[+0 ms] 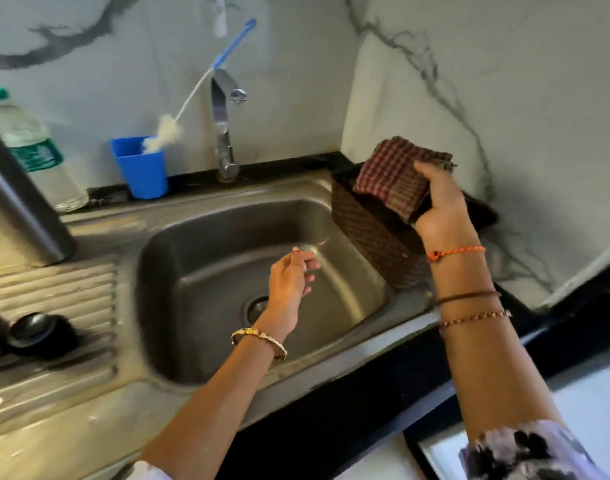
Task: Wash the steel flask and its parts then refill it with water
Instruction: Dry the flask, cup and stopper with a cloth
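Here the steel flask [21, 199] stands upright left of the sink; right hand [438, 206] fingers grip a checked cloth [393, 174], left hand [289, 282] loosely curled.

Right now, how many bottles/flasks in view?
2. The steel flask stands on the drainboard at the far left, cut off by the frame edge. The clear plastic water bottle stands just behind it by the wall. More may sit out of frame.

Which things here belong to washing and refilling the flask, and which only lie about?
For the job: steel flask, black cap, sink, tap, bottle brush.
Lying about: blue cup, plastic bottle, basket, checked cloth.
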